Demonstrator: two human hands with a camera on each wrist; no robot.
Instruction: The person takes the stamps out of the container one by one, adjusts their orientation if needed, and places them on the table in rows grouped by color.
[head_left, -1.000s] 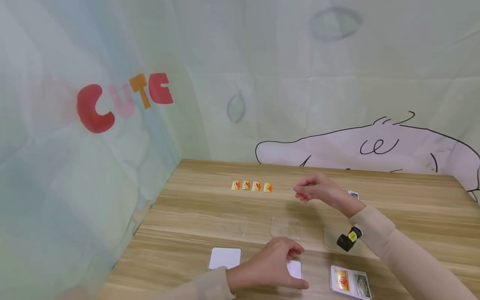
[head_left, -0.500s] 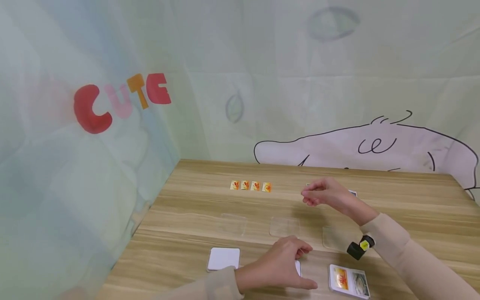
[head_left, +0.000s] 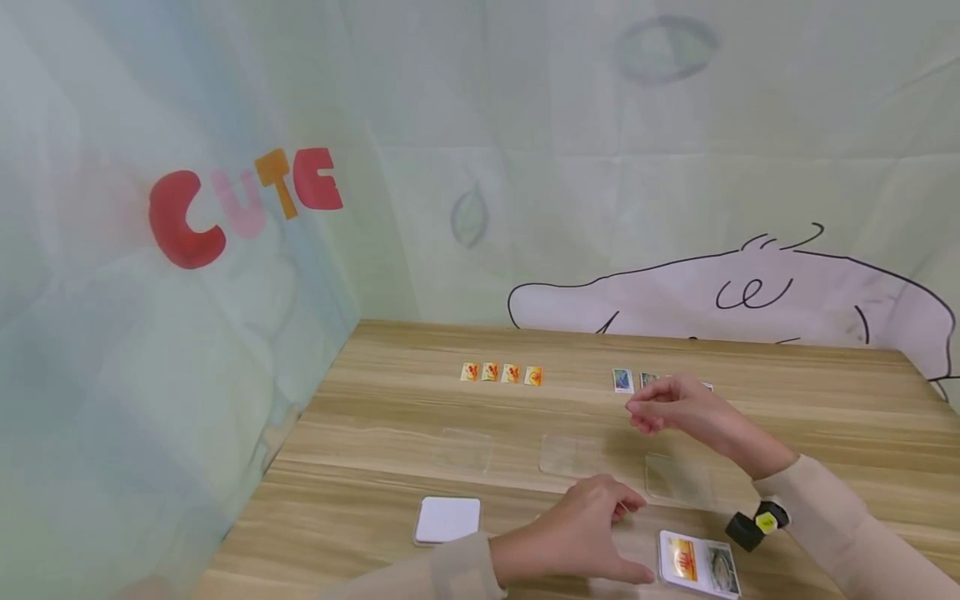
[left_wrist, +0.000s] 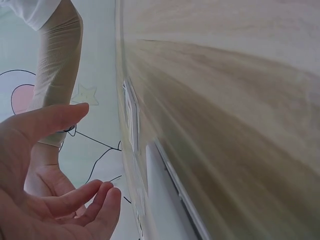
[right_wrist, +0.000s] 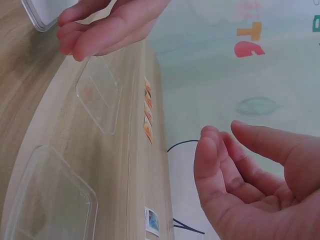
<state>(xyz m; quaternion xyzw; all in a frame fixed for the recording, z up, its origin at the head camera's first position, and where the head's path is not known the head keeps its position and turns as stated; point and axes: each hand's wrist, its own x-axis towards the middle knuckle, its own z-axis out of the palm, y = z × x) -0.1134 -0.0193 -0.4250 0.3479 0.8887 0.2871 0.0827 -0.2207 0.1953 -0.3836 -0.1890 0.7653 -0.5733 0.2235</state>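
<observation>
My left hand (head_left: 573,533) hovers low over the front of the table, thumb spread from the bent fingers, nothing between them. It hides a white-topped case; a clear case (head_left: 699,565) holding an orange stamp and a dark picture stamp lies just right of its thumb. Farther back, my right hand (head_left: 690,417) hangs in the air with loosely curled fingers. In the right wrist view, the right hand's thumb (right_wrist: 270,142) and fingers are apart and hold nothing. Beyond it lie a blue picture stamp (head_left: 622,381) and a partly covered dark stamp (head_left: 648,381).
Several orange stamps (head_left: 512,373) form a row at the back left. Clear plastic lids (head_left: 463,450) lie across the middle of the table, one (head_left: 667,479) below the right hand. Another white-topped case (head_left: 447,520) sits at the front left. Cloth walls (head_left: 420,233) enclose the back and left.
Both hands have moved to the right, the right one also somewhat nearer the viewer. The blue stamp and a dark stamp beside it have come into sight; the left hand now covers the middle case.
</observation>
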